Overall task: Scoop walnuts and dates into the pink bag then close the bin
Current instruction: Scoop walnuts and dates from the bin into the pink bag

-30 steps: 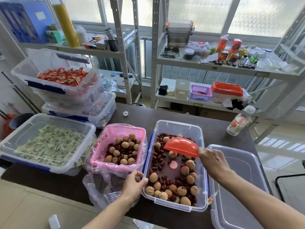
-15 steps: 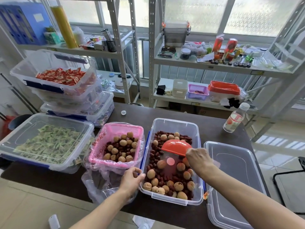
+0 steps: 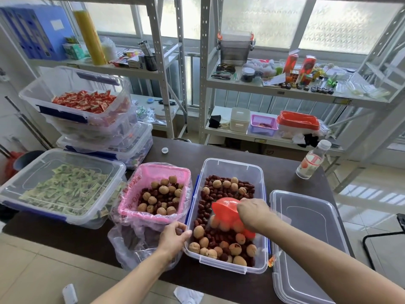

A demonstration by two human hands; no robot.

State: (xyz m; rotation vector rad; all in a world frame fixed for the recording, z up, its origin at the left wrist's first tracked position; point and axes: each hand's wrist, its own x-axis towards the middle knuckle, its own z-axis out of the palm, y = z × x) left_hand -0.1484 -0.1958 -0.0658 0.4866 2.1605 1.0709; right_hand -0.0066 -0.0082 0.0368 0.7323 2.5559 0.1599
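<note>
Orange-red and glossy, the plastic scoop sits low of centre in the frame, tipped bowl-down into the clear plastic bin of brown walnuts and dark red dates. The right hand is just to the scoop's right, fingers curled round its handle end, with the scoop's bowl reaching left and down from the knuckles into the mix; motion blur hides what is in the bowl. Left of the bin, touching its side, stands the pink mesh basket lined with a thin pink plastic bag, already holding walnuts and dates. The left hand lies at the lower edge of that bag, beside the bin's near left corner, fingers bent and pinching the loose plastic. At the lower right of the frame, just beside the bin, the clear plastic lid lies flat on the dark brown bench. A small clear bottle stands on the bench toward the right, well apart from both hands.
</note>
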